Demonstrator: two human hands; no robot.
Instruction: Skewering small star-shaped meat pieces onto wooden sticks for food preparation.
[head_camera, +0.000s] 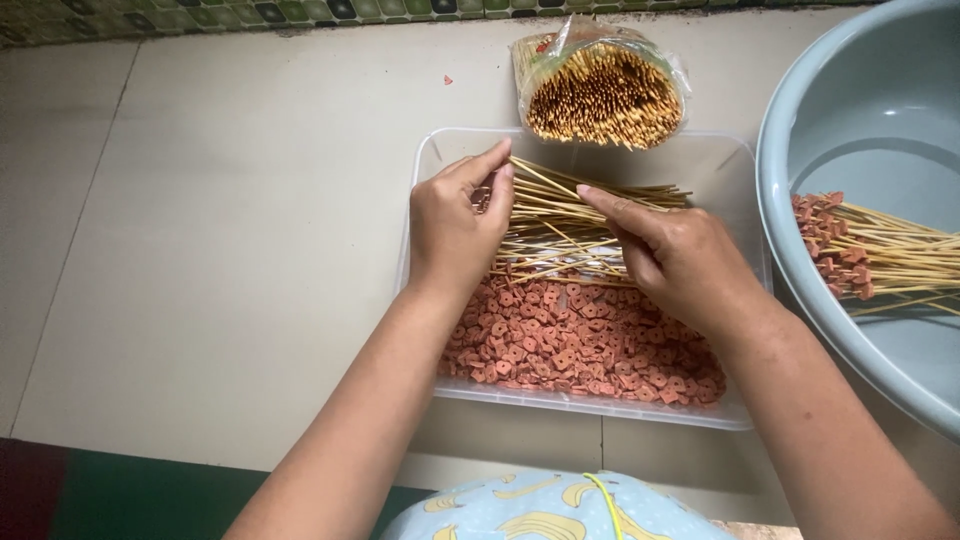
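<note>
Your bare hands, left (450, 235) and right (680, 255), rest on thin bamboo skewers (570, 225), pale, dry and matt. Under them lie reddish-brown sausage slices (580, 345) with a soft, slightly moist sheen, in a clear, smooth plastic tray (735, 160). The skewer bundle (603, 95) behind sits in crinkled glossy plastic wrap. Your basin (860, 110) is smooth grey-blue plastic with a dull shine. The surface (240, 200) looks like smooth beige tile, faintly glossy.

Head camera looks steeply down (close) over the tray (432, 160).
</note>
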